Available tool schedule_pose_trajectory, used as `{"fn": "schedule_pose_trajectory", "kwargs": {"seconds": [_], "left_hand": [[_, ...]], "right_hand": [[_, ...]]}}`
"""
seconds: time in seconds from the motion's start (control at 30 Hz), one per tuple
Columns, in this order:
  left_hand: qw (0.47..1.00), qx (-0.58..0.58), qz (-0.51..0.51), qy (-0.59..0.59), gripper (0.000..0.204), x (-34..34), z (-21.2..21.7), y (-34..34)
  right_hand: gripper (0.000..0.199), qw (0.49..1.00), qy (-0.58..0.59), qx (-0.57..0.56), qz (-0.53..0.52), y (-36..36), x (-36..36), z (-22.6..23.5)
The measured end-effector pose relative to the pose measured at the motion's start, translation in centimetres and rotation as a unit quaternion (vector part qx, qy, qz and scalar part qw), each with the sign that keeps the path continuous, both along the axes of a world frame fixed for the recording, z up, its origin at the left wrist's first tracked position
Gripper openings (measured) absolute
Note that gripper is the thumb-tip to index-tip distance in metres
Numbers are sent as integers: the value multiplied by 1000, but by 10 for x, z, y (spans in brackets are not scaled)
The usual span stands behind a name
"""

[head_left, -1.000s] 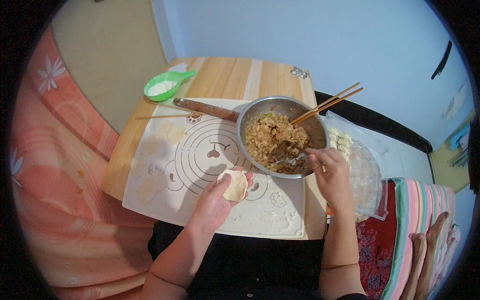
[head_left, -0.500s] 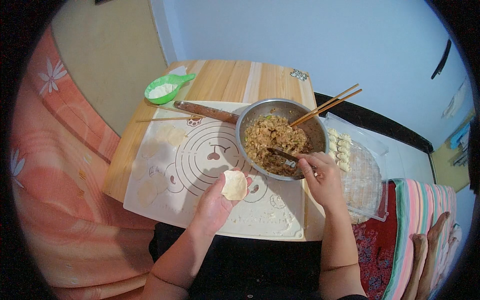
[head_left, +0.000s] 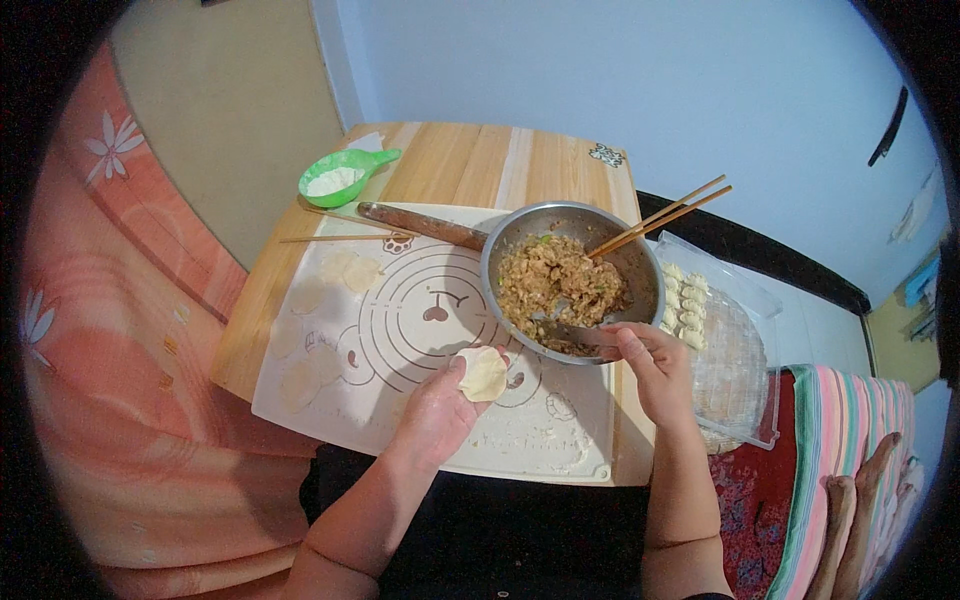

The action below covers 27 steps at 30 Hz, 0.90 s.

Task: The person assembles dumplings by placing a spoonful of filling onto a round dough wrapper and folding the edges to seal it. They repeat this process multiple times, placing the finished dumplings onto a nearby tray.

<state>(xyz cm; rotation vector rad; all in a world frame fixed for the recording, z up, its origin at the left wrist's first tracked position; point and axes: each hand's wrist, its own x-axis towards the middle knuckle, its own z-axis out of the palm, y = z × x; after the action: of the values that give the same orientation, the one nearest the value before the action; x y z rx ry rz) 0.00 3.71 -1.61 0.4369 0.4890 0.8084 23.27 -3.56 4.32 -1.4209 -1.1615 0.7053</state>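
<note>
Beside the steel bowl, at its near rim, the right hand pinches the handle of a spoon whose blade lies in the minced filling. Just left of the bowl's near edge, the left hand is cupped palm-up with a round dough wrapper resting on its fingers, the wrapper bare of filling. Judged from this, the step in hand is scooping filling for that wrapper; the next move calls for lifting a modest spoonful clear of the rim and setting it on the wrapper's centre, keeping the edges clean. Left of the bowl, more flat wrappers lie on the white pastry mat, with a rolling pin touching the bowl's far-left side. Right of the bowl, finished dumplings sit in rows on a clear tray; chopsticks lean on its far rim.
</note>
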Motion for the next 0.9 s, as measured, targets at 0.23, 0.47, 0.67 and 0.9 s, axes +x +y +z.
{"fn": "schedule_pose_trajectory", "kwargs": {"seconds": [0.23,0.47,0.67,0.9], "left_hand": [[998,-28,30,-47,39,6,3,-5],[994,-25,-37,-98,45,24,9,-13],[988,-8,-70,-136,51,26,18,-16],[984,-25,-71,-163,52,20,22,-18]], "right_hand": [[27,992,107,-53,-35,-3,12,6],[25,962,255,-69,-74,-4,33,-3],[26,957,273,-47,-87,-12,29,9],[29,982,188,-18,4,-34,12,15]]}}
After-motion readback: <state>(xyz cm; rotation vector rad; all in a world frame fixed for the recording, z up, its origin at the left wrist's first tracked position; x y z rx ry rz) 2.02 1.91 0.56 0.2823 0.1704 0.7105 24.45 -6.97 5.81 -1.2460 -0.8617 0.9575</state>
